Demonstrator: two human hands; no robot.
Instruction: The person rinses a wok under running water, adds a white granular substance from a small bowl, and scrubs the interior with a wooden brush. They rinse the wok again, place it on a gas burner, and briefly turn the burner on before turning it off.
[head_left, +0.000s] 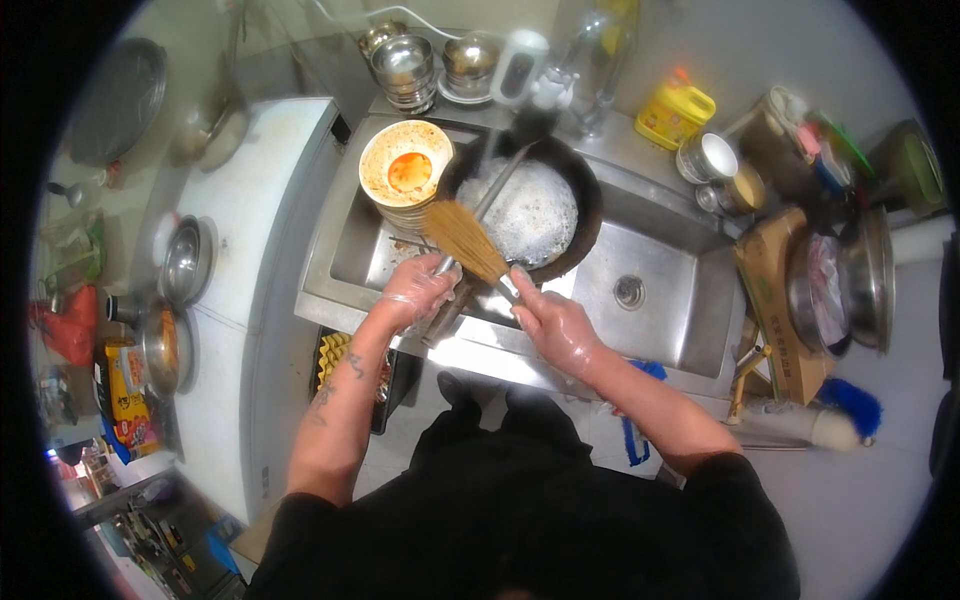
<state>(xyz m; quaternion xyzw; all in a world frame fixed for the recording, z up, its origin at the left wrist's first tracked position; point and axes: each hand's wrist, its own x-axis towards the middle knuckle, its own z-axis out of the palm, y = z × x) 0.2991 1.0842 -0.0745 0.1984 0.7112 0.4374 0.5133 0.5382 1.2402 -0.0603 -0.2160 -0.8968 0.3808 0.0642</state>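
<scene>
In thin clear gloves, both hands are over the front edge of a steel double sink (679, 285). My left hand (421, 291) grips a long metal utensil handle (499, 191) that slants up over a dark wok (587, 217). My right hand (555, 322) is closed on the handle of a bristle wok brush (466, 240), whose bristles point up and left across the metal handle. Foamy water (532, 210) fills the wok. The far end of the metal handle is blurred near the faucet. Left of the wok stands a stack of bowls (406, 163), the top one stained orange.
Stacked steel bowls (403, 71) and a white electrical device (519, 66) are behind the sink. A yellow jug (675, 112) and small bowls (706, 157) stand back right. A white freezer (247, 195) borders the left; a cardboard box (780, 300) leans at the right.
</scene>
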